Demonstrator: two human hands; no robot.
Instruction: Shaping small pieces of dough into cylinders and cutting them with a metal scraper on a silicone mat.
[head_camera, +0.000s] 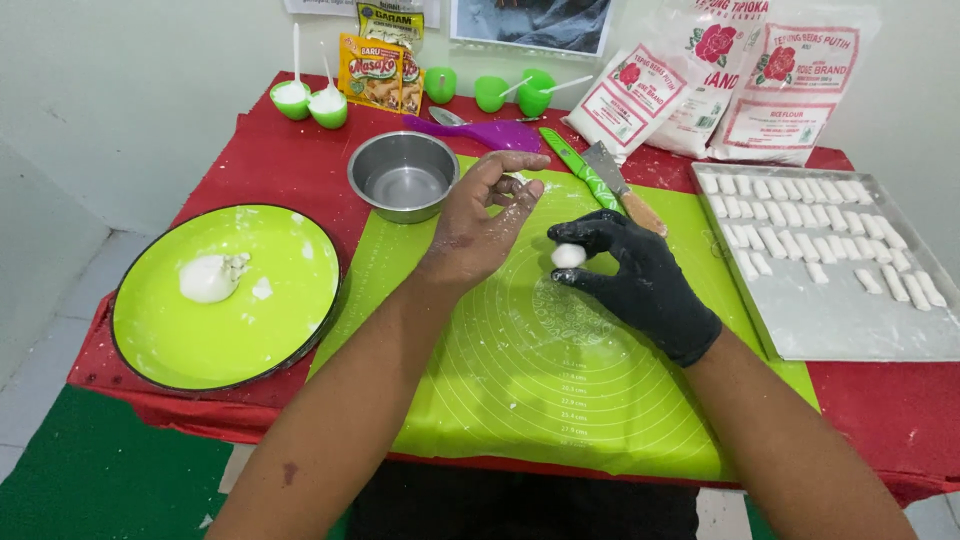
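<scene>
Head view: gloved right hand (640, 275) pinches roundish dough piece (568, 256), no clear long axis.

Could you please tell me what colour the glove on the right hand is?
Black, seen in the head view: the gloved right hand pinches a small white dough piece.

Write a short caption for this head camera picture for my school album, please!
A gloved right hand pinches a small white dough ball over a green mat, bare left hand open beside it.

Red-covered table (290, 160), pale wall (140, 70), grey tiled floor (40, 370), green mat (90, 480)
</scene>
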